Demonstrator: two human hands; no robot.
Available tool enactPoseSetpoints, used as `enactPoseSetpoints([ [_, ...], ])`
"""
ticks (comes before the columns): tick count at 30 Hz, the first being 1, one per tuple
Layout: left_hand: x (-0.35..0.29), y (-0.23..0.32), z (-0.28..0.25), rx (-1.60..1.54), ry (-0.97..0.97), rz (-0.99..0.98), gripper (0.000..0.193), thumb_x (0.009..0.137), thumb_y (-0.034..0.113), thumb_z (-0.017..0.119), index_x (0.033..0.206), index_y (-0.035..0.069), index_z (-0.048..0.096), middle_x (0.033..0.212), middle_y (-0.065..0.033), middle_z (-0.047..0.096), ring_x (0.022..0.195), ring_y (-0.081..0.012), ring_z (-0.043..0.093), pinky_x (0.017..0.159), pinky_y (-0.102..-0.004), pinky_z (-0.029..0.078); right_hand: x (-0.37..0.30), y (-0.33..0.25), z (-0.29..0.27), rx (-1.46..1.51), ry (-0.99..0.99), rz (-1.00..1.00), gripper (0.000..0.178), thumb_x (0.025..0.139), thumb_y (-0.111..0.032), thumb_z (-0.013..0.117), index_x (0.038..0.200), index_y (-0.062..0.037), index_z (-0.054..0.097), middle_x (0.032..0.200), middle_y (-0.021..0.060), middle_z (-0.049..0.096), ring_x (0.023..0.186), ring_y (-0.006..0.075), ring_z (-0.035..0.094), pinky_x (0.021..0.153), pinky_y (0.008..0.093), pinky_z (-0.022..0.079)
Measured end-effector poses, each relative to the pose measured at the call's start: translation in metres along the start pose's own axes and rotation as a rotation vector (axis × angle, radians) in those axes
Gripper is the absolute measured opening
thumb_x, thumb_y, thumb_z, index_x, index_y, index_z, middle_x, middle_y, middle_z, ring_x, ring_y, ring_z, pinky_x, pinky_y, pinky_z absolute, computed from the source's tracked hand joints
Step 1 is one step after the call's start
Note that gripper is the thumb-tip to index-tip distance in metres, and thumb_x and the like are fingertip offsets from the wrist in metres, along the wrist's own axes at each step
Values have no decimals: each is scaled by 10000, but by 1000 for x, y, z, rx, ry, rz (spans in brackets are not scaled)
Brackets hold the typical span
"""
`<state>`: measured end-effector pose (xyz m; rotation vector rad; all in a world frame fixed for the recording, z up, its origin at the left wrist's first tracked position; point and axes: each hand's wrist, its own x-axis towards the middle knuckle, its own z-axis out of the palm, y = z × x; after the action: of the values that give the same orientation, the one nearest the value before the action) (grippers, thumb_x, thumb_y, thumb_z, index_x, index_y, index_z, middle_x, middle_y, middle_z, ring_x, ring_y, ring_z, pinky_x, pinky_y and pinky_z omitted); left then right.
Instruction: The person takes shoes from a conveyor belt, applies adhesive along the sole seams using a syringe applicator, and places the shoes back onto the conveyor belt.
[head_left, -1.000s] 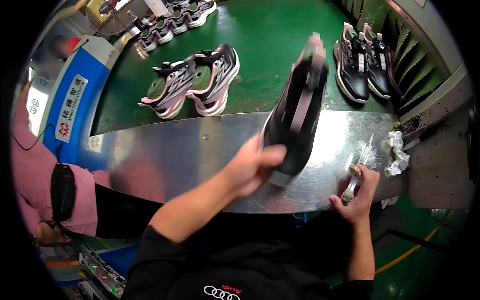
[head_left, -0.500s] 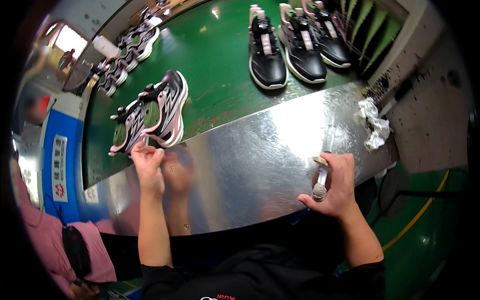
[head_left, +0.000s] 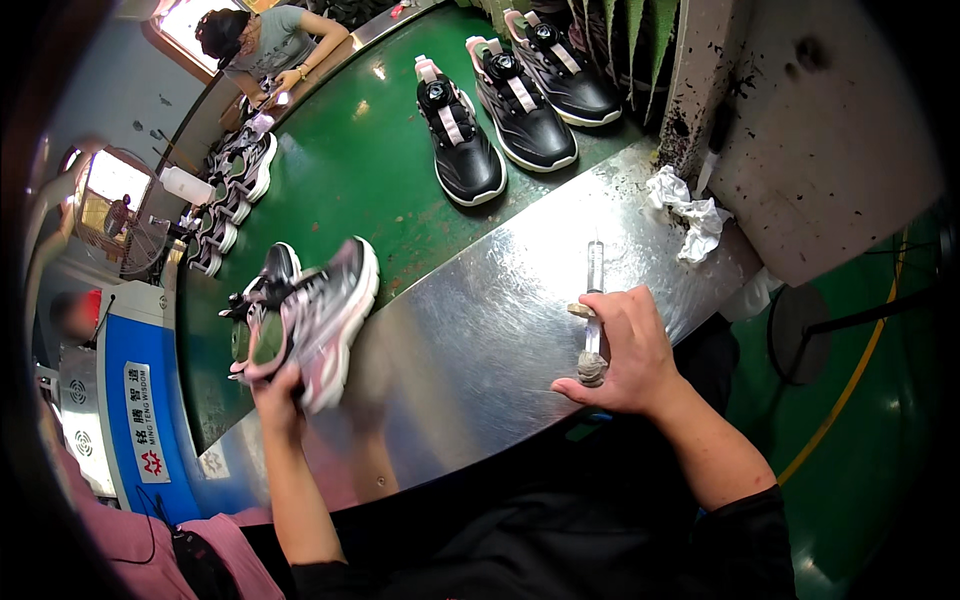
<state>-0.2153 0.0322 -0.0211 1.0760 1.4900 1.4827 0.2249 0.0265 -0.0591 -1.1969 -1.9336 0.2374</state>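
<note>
My left hand (head_left: 278,398) is closed on the heel end of a pink, grey and black sneaker (head_left: 338,315). The sneaker is tilted, its white sole turned to the right, and blurred by motion. Right behind it stands a second sneaker (head_left: 275,268) of the same kind, partly covered. My right hand (head_left: 635,350) grips a clear syringe (head_left: 595,268) over the metal strip; its barrel points away from me, and a greyish wrapped lump is at the near end of the plunger. My thumb lies beside that lump.
Three black sneakers (head_left: 465,150) stand on the green worktop (head_left: 350,140) at the far right. Crumpled white tissue (head_left: 700,225) lies on the metal strip (head_left: 450,330) beside a grey panel (head_left: 830,130). More sneakers (head_left: 250,165) line the far left, where another person (head_left: 275,50) sits.
My left hand has taken hold of the right-hand sneaker of the pair and lifted and tilted it. My right hand still holds the syringe, its barrel now in plainer sight. The view has shifted.
</note>
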Motion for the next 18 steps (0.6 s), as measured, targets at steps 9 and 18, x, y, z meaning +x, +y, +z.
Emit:
enactPoseSetpoints([
  [9,-130,11,45,224,-337,128,805,683,99,669,1372,22,259,1324,-129,391,1222,-273,424,1020,-392,346,0,-5,-14,132,-118,67,803,603,-448,787,1201,-31,451,1008,118,538,863,282,438,814,372,386],
  [18,52,-40,22,-47,-230,-383,298,934,300,503,1030,22,549,777,6,541,614,-56,475,537,-178,361,-20,-9,-30,489,-155,379,893,641,-489,758,1307,-22,390,1106,176,497,993,279,500,893,359,397],
])
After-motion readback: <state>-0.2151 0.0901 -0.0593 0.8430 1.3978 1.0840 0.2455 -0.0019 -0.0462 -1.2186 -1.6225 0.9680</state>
